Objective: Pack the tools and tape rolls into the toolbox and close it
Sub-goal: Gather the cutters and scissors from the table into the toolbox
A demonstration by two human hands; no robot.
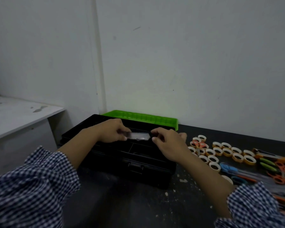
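A black toolbox (132,163) stands open on the dark table, its green lid (141,119) tipped back against the wall. My left hand (113,130) pinches one end of a small clear flat packet (139,136) above the box's inner tray. My right hand (169,142) hovers at the packet's other end with curled fingers; whether it touches the packet is unclear. Several tape rolls (220,152) lie in rows to the right of the box. Scissors with blue (229,168) and orange (281,175) handles and green-handled tools (268,164) lie further right.
A white wall rises directly behind the toolbox. A white shelf (18,116) stands at the left, lower than the wall corner. A latch (136,167) sits on the toolbox's front face. The table in front of the box is dusty with white specks.
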